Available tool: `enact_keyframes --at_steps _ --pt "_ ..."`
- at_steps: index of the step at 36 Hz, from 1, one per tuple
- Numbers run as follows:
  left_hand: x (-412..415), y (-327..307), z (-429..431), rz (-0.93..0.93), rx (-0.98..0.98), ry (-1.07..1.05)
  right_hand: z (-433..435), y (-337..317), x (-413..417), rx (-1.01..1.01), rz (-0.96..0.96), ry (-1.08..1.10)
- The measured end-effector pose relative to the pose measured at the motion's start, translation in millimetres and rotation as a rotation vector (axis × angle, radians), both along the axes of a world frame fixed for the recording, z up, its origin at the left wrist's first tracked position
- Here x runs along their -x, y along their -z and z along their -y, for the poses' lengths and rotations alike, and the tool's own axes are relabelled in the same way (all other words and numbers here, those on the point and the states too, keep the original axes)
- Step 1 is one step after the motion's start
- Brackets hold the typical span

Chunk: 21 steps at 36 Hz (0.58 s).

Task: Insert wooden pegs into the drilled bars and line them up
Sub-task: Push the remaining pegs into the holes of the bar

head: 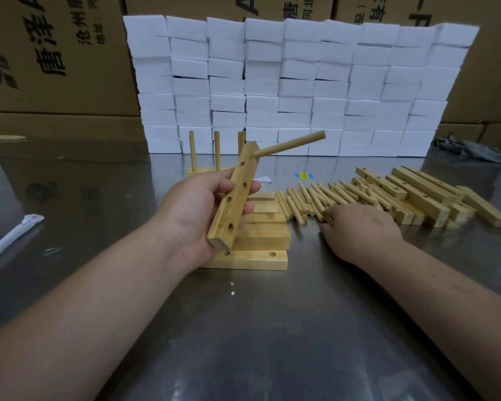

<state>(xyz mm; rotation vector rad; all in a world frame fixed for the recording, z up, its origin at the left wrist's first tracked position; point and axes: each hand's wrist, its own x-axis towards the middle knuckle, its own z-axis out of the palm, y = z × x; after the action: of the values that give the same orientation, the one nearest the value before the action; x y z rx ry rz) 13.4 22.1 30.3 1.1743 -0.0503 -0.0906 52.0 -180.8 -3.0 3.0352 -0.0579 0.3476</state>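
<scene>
steel table [272,328]: left hand [194,211] clasped drilled bar [242,175]; one peg [289,145] above grip, liable to slip out if tilted. right hand [362,233] lay on loose pegs [310,198], grasp unclear.

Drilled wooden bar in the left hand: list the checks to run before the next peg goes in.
1. Left hand grip on the pale drilled wooden bar: ok, fingers wrap its lower half.
2. Round wooden peg in the top hole: ok, inserted and sticking out.
3. Remaining four holes empty and in view: ok.
4. Right hand has the next peg: cannot tell, fingertips are in the loose pile of wooden pegs.
</scene>
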Motion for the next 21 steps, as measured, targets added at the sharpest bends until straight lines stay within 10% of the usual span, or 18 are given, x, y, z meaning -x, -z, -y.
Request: enact_keyframes --at_steps 21 --pt "3 -3 1 -0.008 0.022 -0.095 7 -14 3 -0.170 0.253 0.127"
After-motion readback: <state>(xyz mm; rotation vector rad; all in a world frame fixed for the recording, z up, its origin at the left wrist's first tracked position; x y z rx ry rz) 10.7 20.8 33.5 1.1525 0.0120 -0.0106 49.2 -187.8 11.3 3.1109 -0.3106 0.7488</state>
